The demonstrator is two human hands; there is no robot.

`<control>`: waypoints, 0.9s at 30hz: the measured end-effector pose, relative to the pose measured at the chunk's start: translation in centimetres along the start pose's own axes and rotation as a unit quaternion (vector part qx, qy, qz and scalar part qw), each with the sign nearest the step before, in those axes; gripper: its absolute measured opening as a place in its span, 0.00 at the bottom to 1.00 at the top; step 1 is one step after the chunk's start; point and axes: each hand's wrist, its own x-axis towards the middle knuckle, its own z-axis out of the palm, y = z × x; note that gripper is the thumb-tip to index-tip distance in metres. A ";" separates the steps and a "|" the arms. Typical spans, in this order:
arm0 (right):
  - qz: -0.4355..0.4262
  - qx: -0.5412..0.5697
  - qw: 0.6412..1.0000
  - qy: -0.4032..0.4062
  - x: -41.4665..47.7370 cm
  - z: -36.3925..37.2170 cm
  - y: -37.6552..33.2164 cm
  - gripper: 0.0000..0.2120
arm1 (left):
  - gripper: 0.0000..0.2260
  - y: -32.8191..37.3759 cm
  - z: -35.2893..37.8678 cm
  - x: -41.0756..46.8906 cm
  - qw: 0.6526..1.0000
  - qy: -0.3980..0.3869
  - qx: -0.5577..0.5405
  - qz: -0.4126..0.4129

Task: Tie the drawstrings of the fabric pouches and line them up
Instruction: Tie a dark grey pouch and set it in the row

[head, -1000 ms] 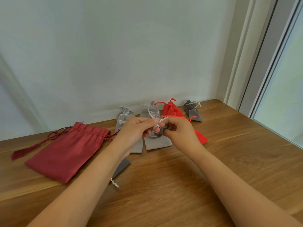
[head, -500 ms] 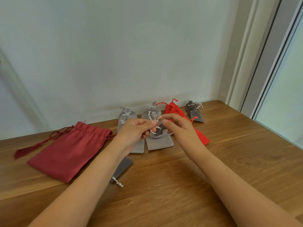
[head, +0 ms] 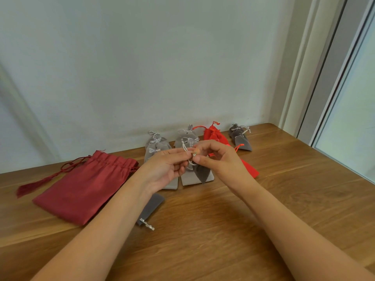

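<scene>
Well inside table (head: 300, 171) edges: hands (head: 165, 169) (head: 223, 164) on pouch (head: 201, 173).

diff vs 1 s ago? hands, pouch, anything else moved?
The left hand and right hand drew slightly apart, pulling out a loop of the cord; the small dark grey pouch now hangs in view below them. Both still pinch the cord. The maroon pouch and tied pouches lie as before.

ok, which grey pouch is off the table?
The small dark grey fabric pouch hanging between left hand and right hand; the others lie on the wooden table.
</scene>
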 end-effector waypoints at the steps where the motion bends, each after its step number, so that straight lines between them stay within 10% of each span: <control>1: 0.008 -0.015 1.000 0.000 0.0 0.0 0.1 0.08 | 0.07 0.0 -0.1 0.0 1.000 -0.002 0.013 0.004; 12: 0.083 -0.020 0.996 0.016 -0.2 0.6 -0.1 0.11 | 0.07 0.0 0.0 -0.3 0.966 0.034 0.225 0.124; 27: 0.026 -0.046 0.999 -0.011 -0.2 0.2 -0.1 0.17 | 0.11 -1.0 0.9 -0.2 0.830 0.140 0.462 0.278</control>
